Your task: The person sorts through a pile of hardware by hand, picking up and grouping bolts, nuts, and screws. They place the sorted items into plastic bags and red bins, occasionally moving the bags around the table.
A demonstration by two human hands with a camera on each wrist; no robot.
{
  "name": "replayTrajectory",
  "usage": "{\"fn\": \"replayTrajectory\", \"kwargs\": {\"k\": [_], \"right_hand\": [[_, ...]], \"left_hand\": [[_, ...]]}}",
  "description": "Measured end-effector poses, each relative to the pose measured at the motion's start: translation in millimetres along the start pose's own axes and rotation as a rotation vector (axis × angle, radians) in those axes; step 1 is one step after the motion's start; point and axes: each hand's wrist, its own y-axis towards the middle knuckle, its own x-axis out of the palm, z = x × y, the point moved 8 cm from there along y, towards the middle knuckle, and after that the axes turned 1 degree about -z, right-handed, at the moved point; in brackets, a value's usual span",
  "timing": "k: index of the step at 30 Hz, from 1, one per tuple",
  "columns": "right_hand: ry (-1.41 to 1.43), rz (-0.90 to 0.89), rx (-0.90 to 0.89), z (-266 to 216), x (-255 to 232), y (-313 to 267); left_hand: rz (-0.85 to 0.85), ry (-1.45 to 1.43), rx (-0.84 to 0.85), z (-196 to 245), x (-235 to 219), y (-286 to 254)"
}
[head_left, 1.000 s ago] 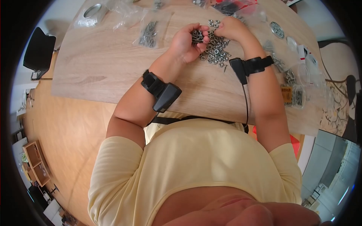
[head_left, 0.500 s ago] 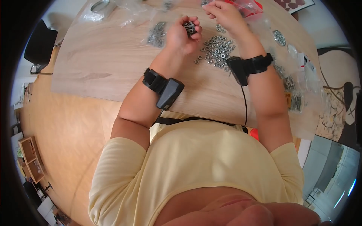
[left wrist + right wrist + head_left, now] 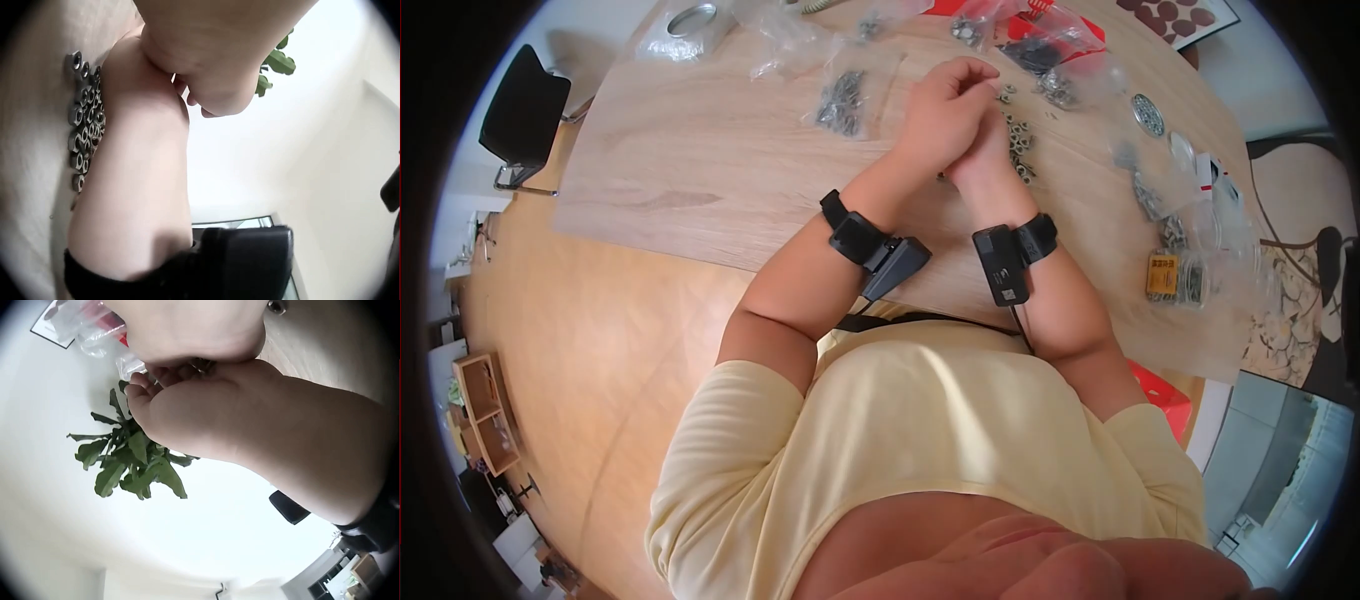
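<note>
In the head view my left hand (image 3: 945,115) is turned over and lies across my right hand (image 3: 992,150), covering most of it. A glint of metal pieces (image 3: 203,365) shows between the two palms in the right wrist view; they look like part of the handful of screws. My left fingers (image 3: 147,394) curl there beneath the right hand's edge, while the right fingers are hidden. Loose hex nuts (image 3: 1018,145) lie on the table just beyond the hands. The left wrist view shows the pile of nuts (image 3: 84,134) beside my right forearm.
A clear bag of screws (image 3: 842,102) lies left of the hands. More bags of hardware (image 3: 1055,88) stand at the back by red packaging. On the right are a round perforated metal disc (image 3: 1147,115) and a plastic box with a yellow label (image 3: 1165,275).
My left hand, earlier palm up with screws in it, has turned over and moved right. My right hand has come back from the far side to meet it, under it.
</note>
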Motion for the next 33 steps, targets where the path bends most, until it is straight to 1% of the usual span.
{"fn": "replayTrajectory", "kwargs": {"k": [1, 2, 4, 5, 6, 8, 9, 10, 11, 12, 13, 15, 16, 17, 18, 19, 20, 21, 22, 23, 24, 25, 26, 27, 28, 30, 31, 33], "right_hand": [[0.058, 0.032, -0.022, -3.2, -8.2, -1.5], [0.063, 0.025, -0.032, -5.8, -7.9, -2.9], [0.083, -0.148, -0.037, -8.4, 4.6, -6.0], [0.137, -0.049, 0.007, -10.2, -5.6, -9.8], [0.141, -0.054, 0.000, -15.0, 7.6, -13.5], [0.215, 0.400, -0.006, -15.4, -12.9, -26.0], [0.271, 0.335, 0.065, -15.8, -13.5, -26.4], [0.279, 0.333, 0.057, -19.3, -21.2, -26.4], [0.292, 0.231, 0.066, -20.8, -21.8, -23.2], [0.303, 0.128, 0.076, -22.4, -15.1, -21.6], [0.311, 0.124, 0.072, -23.0, -15.9, -20.2], [0.219, 0.305, 0.000, -33.2, -21.2, -22.6], [0.224, 0.304, -0.004, -36.8, -18.1, -22.0], [0.196, 0.308, -0.025, -42.1, -14.9, -21.9], [0.166, 0.312, -0.045, -47.6, -11.7, -21.8], [0.167, 0.311, -0.047, -52.2, -8.1, -21.4], [0.161, 0.288, -0.057, -58.3, -1.7, -21.1], [0.155, 0.265, -0.066, -63.1, 4.4, -21.1], [0.155, 0.268, -0.065, -65.9, 7.9, -19.0], [0.153, 0.208, -0.077, -69.0, 15.6, -13.1], [0.152, 0.148, -0.088, -71.4, 24.7, -10.2], [0.154, 0.148, -0.087, -71.5, 28.8, -9.6], [0.091, 0.100, -0.071, -70.4, 38.3, -8.6], [0.029, 0.050, -0.054, -68.1, 45.5, -7.7], [0.029, 0.047, -0.051, -65.1, 47.0, -6.6], [-0.066, 0.065, 0.088, -48.2, 47.3, -5.1], [-0.069, 0.064, 0.091, -43.6, 48.2, -4.7], [-0.136, 0.146, 0.139, -31.2, 42.8, -6.4]], "left_hand": [[-0.001, 0.066, 0.114, 0.1, 6.6, 0.1], [-0.009, 0.071, 0.123, 6.7, 10.5, 0.2], [0.004, 0.493, 0.443, 40.7, 22.6, -9.3], [-0.002, 0.496, 0.451, 46.8, 20.2, -5.3], [-0.038, 0.654, 0.389, 47.4, 14.6, 4.2], [-0.078, 0.945, 0.231, 42.8, -5.4, 26.6], [-0.082, 1.081, 0.139, 36.7, -20.2, 41.9], [-0.102, 1.260, 0.062, 22.5, -36.5, 59.8], [-0.119, 1.438, -0.021, 8.4, -53.1, 71.5], [-0.123, 1.445, -0.016, 8.6, -61.8, 73.3], [-0.104, 1.481, -0.038, 7.8, -72.9, 74.2], [-0.090, 1.521, -0.057, 0.6, -90.7, 79.7], [-0.132, 1.522, -0.062, -10.7, -95.8, 83.6], [-0.175, 1.521, -0.068, -12.3, -96.0, 83.3], [-0.177, 1.523, -0.065, -11.7, -98.7, 82.5], [-0.200, 1.452, -0.016, -10.3, -98.5, 79.4], [-0.223, 1.380, 0.030, -4.8, -95.3, 72.9], [-0.224, 1.380, 0.029, 6.6, -92.1, 63.1], [-0.298, 1.258, 0.081, 20.1, -82.3, 51.3], [-0.369, 1.134, 0.131, 34.5, -72.3, 38.7], [-0.370, 1.135, 0.129, 44.4, -69.1, 28.8], [-0.422, 1.085, 0.077, 49.2, -64.3, 18.8], [-0.471, 1.034, 0.027, 50.0, -60.6, 11.9], [-0.469, 1.036, 0.026, 51.5, -59.3, 9.1], [-0.475, 1.024, 0.046, 53.6, -57.5, 6.6], [-0.477, 1.010, 0.065, 55.4, -56.4, 5.4], [-0.474, 1.008, 0.059, 55.2, -56.8, 6.4], [-0.466, 1.003, 0.052, 54.3, -57.2, 6.2]]}}
